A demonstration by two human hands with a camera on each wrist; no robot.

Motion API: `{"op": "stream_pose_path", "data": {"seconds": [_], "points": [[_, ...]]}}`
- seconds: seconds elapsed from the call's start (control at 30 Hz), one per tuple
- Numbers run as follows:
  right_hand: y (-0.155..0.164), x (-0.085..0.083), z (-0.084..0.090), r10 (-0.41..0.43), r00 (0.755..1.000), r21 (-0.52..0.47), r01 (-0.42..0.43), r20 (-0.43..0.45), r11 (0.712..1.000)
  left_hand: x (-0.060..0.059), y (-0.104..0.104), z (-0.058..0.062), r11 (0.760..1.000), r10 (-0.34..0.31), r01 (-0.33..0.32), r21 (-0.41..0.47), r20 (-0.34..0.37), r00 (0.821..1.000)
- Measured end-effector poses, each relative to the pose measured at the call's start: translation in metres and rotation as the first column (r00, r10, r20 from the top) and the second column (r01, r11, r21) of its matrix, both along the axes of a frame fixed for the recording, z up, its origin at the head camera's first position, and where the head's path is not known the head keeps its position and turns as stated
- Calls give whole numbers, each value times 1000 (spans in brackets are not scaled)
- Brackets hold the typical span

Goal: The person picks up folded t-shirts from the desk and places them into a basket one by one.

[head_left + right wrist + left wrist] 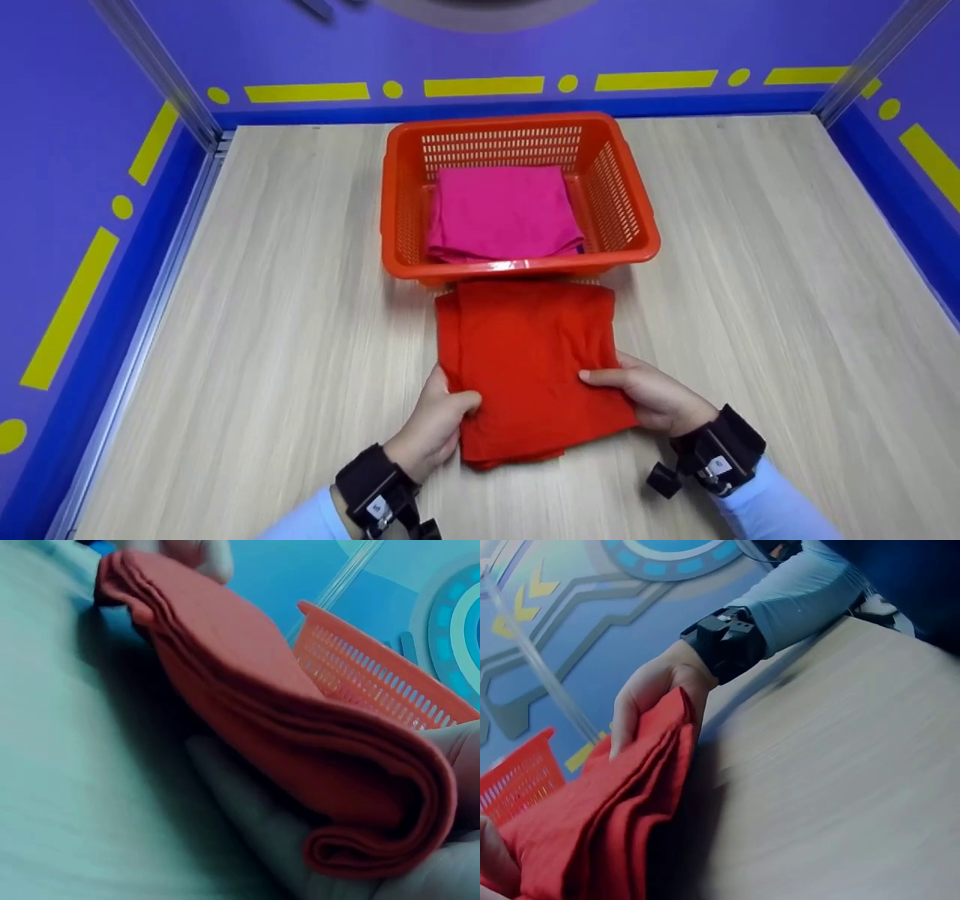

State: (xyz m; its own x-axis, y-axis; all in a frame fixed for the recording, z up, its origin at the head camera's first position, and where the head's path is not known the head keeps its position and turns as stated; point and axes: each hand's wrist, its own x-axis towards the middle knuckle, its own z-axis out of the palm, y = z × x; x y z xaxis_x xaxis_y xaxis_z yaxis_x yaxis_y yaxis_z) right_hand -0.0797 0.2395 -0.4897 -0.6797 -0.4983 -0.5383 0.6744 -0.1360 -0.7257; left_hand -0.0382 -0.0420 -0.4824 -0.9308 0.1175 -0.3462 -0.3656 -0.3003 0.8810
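Woodgrain table (750,300), folded red cloth (529,360)

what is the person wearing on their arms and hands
Both hands are bare, no gloves. The left hand and right hand each have a wide black strap at the wrist, carrying a small black boxy device with a pale label. Above the straps, both arms are in light blue long sleeves. No cables show.
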Motion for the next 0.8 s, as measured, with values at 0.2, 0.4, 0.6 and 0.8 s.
{"op": "stream_pose_path", "data": {"seconds": [0.2,0.4,0.6,0.8], "points": [[-3,7,8,6,1000,-35,-6,-4,999,1,-9,0,1000,3,-4,30,32,999],[-1,17,25,61,993,-72,-68,-98,995,4,-17,13,996,-50,48,77,14,999],[2,25,48,111,976,-113,-133,-185,985,12,-20,40,989,-97,97,113,0,995],[2,24,73,113,956,-152,-158,-271,976,8,-24,71,979,-148,159,126,-93,985]]}}
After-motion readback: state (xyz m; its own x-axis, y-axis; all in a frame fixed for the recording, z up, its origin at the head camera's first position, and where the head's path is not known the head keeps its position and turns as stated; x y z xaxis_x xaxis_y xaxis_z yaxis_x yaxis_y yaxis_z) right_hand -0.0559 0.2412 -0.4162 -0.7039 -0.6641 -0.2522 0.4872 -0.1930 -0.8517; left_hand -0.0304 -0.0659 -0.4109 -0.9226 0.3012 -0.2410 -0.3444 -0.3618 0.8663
